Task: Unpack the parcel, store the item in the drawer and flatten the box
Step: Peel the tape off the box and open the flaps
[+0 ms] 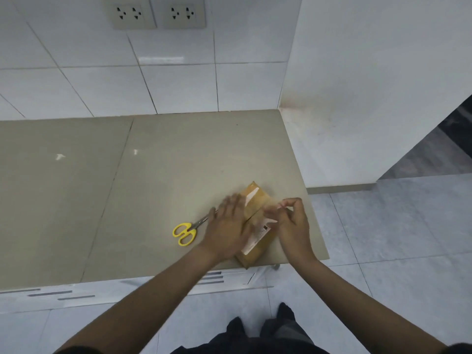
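A small brown cardboard box (256, 200), taped and bearing a white label, lies on the beige countertop (158, 180) near its front right corner. My left hand (228, 226) rests flat on the box's left side, fingers spread. My right hand (291, 221) is at the box's right side with thumb and fingertips pinched together over the top; motion blur hides whether tape is between them. Yellow-handled scissors (185, 232) lie shut on the counter just left of my left hand. White drawer fronts (217, 277) with grey handle slots show under the counter edge.
A white tiled wall with two socket plates (158, 14) stands behind the counter. A white wall (357, 98) bounds the counter on the right. Grey floor tiles (383, 238) lie to the right and below, where my dark shoes (286, 312) show.
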A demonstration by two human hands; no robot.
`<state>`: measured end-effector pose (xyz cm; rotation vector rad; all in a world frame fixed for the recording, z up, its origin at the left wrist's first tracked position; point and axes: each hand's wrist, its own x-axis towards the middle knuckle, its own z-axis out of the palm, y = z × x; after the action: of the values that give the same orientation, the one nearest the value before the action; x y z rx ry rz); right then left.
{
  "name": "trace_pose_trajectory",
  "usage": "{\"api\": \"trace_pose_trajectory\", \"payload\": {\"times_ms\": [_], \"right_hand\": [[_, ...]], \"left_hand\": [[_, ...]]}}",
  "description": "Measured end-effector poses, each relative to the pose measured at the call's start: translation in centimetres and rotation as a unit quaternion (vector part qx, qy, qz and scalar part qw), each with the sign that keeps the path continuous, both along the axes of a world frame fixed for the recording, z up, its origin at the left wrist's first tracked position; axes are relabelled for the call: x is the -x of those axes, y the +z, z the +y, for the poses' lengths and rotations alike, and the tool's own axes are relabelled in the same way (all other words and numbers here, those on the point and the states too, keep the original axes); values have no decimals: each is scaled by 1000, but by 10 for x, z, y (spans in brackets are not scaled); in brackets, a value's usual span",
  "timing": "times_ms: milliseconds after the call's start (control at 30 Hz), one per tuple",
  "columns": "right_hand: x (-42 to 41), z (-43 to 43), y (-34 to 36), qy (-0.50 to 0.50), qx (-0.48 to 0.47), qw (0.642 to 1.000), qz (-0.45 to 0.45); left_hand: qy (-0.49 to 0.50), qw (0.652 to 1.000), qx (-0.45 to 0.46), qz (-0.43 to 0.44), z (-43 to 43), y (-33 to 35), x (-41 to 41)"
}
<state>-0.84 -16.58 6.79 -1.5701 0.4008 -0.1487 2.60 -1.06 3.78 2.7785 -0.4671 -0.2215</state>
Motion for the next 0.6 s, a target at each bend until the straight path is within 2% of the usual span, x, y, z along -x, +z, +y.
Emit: {"api": "trace_pose_trajectory", "payload": {"times_ms": [100, 167, 267, 333, 600], "right_hand": [[-9, -21, 4, -35, 47, 998, 17], [-16, -36, 8, -66, 25, 997, 30], [-29, -61, 17, -147, -78, 985, 41], [-36, -81, 24, -193, -114, 974, 33], [-45, -117, 34, -294, -95, 951, -8]], "left_hand": [[-54, 995, -85, -8, -4, -16, 14], [-53, 993, -107, -23, -1, -18, 12], [-52, 993, -99, -35, -4, -19, 13], [-46, 993, -98, -42, -4, -20, 13], [-15, 994, -79, -71, -6, -20, 19]]}}
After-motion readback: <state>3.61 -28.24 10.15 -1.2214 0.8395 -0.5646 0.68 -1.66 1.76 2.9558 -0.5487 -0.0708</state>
